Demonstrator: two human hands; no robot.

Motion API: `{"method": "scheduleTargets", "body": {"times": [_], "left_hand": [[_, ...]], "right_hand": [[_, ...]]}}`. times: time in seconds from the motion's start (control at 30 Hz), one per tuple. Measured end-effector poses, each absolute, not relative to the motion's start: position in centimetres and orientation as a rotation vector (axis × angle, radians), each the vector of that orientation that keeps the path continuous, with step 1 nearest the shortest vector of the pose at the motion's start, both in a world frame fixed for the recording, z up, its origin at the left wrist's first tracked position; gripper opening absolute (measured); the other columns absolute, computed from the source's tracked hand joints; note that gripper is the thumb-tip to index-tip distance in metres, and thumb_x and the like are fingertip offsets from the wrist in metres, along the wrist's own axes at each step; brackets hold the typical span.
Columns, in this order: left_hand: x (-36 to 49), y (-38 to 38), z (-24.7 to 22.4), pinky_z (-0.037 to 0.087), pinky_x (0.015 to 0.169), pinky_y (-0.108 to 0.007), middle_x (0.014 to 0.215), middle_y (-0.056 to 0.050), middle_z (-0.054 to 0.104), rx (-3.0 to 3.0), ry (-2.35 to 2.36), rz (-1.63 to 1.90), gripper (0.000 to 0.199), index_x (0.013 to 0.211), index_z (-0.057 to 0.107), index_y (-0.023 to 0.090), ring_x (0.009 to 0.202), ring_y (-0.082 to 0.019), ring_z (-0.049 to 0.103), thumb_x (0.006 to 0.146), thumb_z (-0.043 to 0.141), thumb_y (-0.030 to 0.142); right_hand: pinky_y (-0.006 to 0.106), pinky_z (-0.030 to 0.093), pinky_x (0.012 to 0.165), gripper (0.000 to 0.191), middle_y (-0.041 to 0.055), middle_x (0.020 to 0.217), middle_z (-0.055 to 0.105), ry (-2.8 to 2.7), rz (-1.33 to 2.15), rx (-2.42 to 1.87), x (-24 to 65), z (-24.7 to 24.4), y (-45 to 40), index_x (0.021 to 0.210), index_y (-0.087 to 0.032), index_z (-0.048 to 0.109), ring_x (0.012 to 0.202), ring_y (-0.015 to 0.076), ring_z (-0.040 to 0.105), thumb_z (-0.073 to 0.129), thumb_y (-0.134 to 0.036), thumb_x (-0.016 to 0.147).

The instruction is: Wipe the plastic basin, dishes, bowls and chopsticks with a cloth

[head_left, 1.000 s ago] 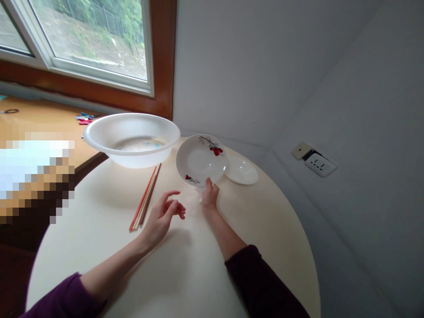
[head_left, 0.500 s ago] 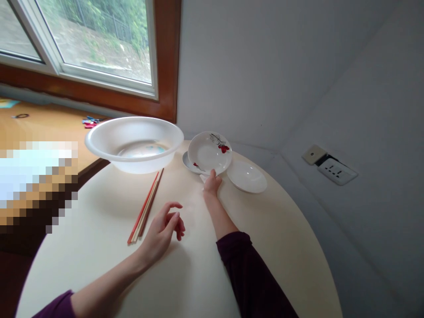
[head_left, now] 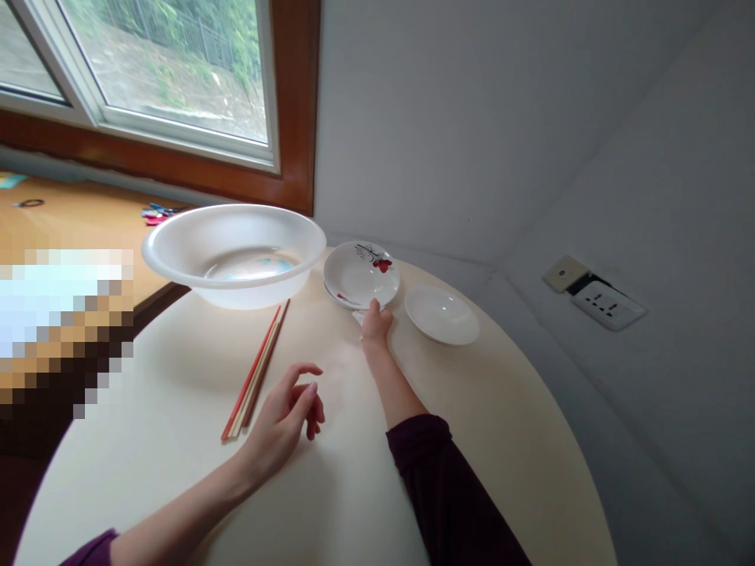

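My right hand (head_left: 376, 324) reaches to the back of the round table and grips the near rim of a white plate with a red flower pattern (head_left: 357, 275). That plate lies over another dish, of which only a thin edge shows. A small white piece (head_left: 359, 316) sticks out beside my right fingers; its kind I cannot make out. Over the table's middle hovers my left hand (head_left: 295, 409), holding nothing, its fingers loosely bent and apart. Just left of it lie several chopsticks (head_left: 253, 377), red, pale and brown. A plain white plate (head_left: 442, 314) rests to the right of my right hand.
A large translucent white basin (head_left: 236, 275) stands at the back left of the round cream table (head_left: 472, 472). Behind it is a wooden desk (head_left: 88, 220) with small items under the window. Grey walls with a socket (head_left: 607, 305) close off the right.
The flowered plate has tipped back and down to the left, onto the dish beneath it. My right hand still holds its rim. My left hand has hardly moved.
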State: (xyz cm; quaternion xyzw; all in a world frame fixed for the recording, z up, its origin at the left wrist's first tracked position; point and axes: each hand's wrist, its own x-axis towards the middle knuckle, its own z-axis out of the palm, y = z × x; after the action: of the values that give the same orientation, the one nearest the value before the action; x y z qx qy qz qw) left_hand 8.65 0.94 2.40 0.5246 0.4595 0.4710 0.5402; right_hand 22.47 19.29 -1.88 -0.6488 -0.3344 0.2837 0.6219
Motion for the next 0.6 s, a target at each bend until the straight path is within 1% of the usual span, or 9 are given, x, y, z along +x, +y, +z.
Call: {"method": "scheduleTargets", "body": {"times": [0.13, 0.33, 0.47, 0.6], "left_hand": [[8.7, 0.9, 2.5, 0.042, 0.044, -0.024, 0.052, 0.005, 0.054, 1.24, 1.11, 1.115, 0.032, 0.097, 0.044, 0.019, 0.043, -0.012, 0.05, 0.081, 0.047, 0.048], [8.7, 0.8, 2.4, 0.041, 0.043, -0.023, 0.05, 0.006, 0.053, 1.235, 1.134, 1.113, 0.033, 0.097, 0.045, 0.019, 0.042, -0.011, 0.049, 0.081, 0.047, 0.048], [8.7, 0.9, 2.3, 0.041, 0.042, -0.023, 0.051, 0.006, 0.052, 1.235, 1.132, 1.107, 0.034, 0.098, 0.045, 0.019, 0.043, -0.011, 0.048, 0.082, 0.046, 0.05], [8.8, 1.0, 2.2, 0.04, 0.042, -0.022, 0.05, 0.006, 0.052, 1.23, 1.128, 1.108, 0.035, 0.097, 0.045, 0.019, 0.042, -0.011, 0.047, 0.081, 0.047, 0.05]], "right_hand": [[0.027, 0.046, 0.06, 0.031, 0.012, 0.069, 0.068, -0.79, 0.665, -1.481, 22.6, -2.1, 19.5, 0.069, -0.01, 0.065, 0.077, 0.0245, 0.063, 0.044, -0.031, 0.077], [0.026, 0.046, 0.059, 0.032, 0.0111, 0.065, 0.068, -0.818, 0.68, -1.48, 22.8, -2.8, 20.0, 0.07, -0.01, 0.066, 0.078, 0.0253, 0.064, 0.044, -0.033, 0.076], [0.026, 0.047, 0.059, 0.032, 0.0103, 0.061, 0.067, -0.828, 0.685, -1.473, 22.8, -3.0, 20.1, 0.068, -0.011, 0.067, 0.075, 0.0246, 0.064, 0.044, -0.032, 0.076], [0.026, 0.047, 0.058, 0.033, 0.0104, 0.062, 0.068, -0.827, 0.689, -1.472, 22.8, -2.9, 20.1, 0.066, -0.011, 0.067, 0.071, 0.0237, 0.064, 0.044, -0.031, 0.076]]}}
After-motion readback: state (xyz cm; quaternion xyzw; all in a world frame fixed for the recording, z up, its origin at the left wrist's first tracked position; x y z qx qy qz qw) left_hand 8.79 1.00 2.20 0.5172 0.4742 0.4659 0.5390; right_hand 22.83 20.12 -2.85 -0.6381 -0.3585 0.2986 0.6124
